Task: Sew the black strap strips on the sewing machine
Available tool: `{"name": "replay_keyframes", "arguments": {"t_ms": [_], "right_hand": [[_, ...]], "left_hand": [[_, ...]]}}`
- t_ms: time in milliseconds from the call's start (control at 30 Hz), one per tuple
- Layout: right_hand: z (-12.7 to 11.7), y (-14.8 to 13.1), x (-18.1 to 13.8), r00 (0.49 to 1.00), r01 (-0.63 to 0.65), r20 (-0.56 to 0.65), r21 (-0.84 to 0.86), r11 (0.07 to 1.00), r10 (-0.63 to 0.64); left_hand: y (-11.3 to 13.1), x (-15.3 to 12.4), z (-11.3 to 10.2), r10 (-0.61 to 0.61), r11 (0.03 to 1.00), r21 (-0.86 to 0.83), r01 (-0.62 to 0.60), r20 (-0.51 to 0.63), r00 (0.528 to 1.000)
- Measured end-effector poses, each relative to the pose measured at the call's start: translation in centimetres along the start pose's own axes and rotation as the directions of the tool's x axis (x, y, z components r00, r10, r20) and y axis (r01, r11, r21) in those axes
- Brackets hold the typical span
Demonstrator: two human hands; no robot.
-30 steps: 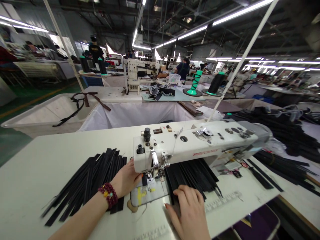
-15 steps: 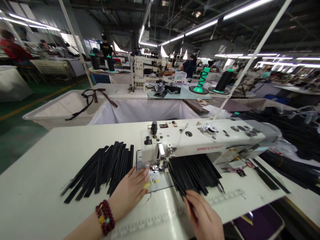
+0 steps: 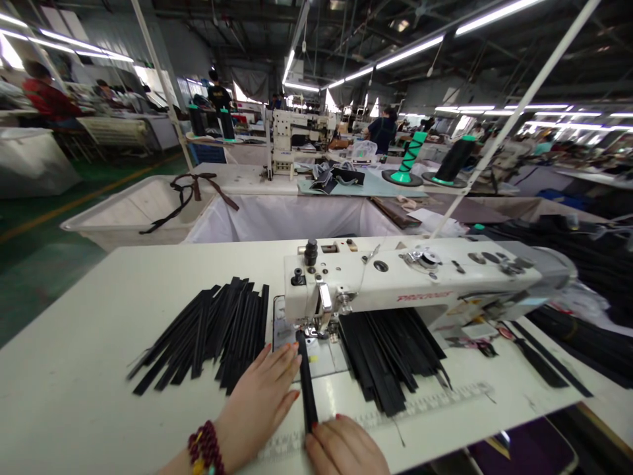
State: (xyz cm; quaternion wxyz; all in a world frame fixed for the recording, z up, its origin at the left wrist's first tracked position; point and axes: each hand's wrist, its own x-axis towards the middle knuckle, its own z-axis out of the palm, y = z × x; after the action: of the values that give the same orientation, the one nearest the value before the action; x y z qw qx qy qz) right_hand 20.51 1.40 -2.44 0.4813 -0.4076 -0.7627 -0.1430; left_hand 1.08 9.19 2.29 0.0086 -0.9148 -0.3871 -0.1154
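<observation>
A white sewing machine (image 3: pixel 420 280) stands on the pale work table (image 3: pixel 99 409). One black strip (image 3: pixel 306 382) lies lengthwise under its presser foot (image 3: pixel 311 330), running back toward me. My left hand (image 3: pixel 264 396) lies flat beside the strip on its left, fingers stretched toward the needle plate. My right hand (image 3: pixel 341 448) holds the strip's near end at the bottom edge, fingers curled on it. A fan of black strips (image 3: pixel 208 333) lies left of the machine. Another pile of black strips (image 3: pixel 395 356) lies under the machine arm on the right.
A white fabric-lined bin (image 3: pixel 287 218) stands behind the table, with a shallow tray (image 3: pixel 133 211) to its left. Thread cones (image 3: pixel 410 158) and a second sewing machine (image 3: pixel 291 142) stand on the far table. More black strips (image 3: pixel 568 330) lie at right. People work in the background.
My right hand has drawn one strip from the right pile and laid it under the presser foot. My left hand shifted beside it. The view has moved slightly right and down.
</observation>
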Motion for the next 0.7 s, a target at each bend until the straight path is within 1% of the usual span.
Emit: {"name": "replay_keyframes", "arguments": {"t_ms": [33,67,133,267,333,433,467,700], "right_hand": [[0.4,0.2,0.3,1.000,-0.004,-0.023,0.014,1.000,0.005],[0.7,0.4,0.5,1.000,0.001,-0.018,0.027,1.000,0.000],[0.9,0.8,0.8,1.000,0.009,0.022,0.044,0.999,-0.010],[0.5,1.3,1.0,0.998,-0.039,0.048,0.061,0.997,0.036],[0.2,1.5,1.2,0.995,-0.028,0.100,0.048,0.998,0.023],[-0.1,1.8,1.8,0.982,0.022,0.186,0.031,0.999,-0.028],[-0.2,1.9,1.9,0.980,0.029,0.196,0.031,0.999,-0.034],[0.4,1.9,1.9,0.987,0.001,0.158,0.035,0.999,-0.007]], "left_hand": [[-0.1,0.1,0.2,-0.003,1.000,0.000,0.003,-0.004,1.000],[-0.3,0.3,0.4,-0.005,1.000,-0.005,0.005,-0.008,1.000],[-0.6,0.6,0.6,-0.014,1.000,-0.021,0.014,-0.009,1.000],[-1.0,1.1,0.8,-0.043,0.999,0.004,0.043,0.016,0.999],[-1.1,1.4,0.9,-0.057,0.998,0.014,0.057,0.020,0.998],[-1.3,1.7,1.1,-0.054,0.998,0.027,0.054,0.020,0.998],[-1.4,1.7,1.1,-0.053,0.998,0.032,0.052,0.017,0.998],[-1.8,1.5,1.7,-0.047,0.998,0.042,0.047,-0.010,0.999]]}}
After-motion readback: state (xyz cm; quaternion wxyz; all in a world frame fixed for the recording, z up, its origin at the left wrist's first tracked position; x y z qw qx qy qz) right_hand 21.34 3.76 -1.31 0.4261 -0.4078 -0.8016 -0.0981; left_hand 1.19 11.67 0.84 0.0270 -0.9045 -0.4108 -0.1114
